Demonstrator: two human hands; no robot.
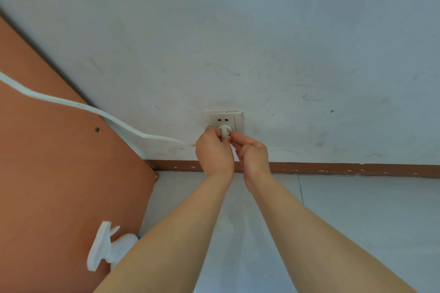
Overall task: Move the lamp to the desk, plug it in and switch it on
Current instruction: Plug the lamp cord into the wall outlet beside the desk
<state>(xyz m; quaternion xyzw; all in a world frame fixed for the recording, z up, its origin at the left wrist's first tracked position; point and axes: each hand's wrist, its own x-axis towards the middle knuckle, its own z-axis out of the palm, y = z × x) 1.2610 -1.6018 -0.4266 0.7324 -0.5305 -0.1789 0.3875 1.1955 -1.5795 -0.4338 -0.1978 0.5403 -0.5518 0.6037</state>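
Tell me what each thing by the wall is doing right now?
plug: at the outlet's lower holes, pinched by both hands
wall outlet: upper two holes empty
left hand: gripping the plug
right hand: gripping the plug
white cord: hanging slack across the brown panel

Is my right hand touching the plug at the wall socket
Touching. The head view shows the right hand's fingertips pressed against the white plug at the wall socket, with no gap.
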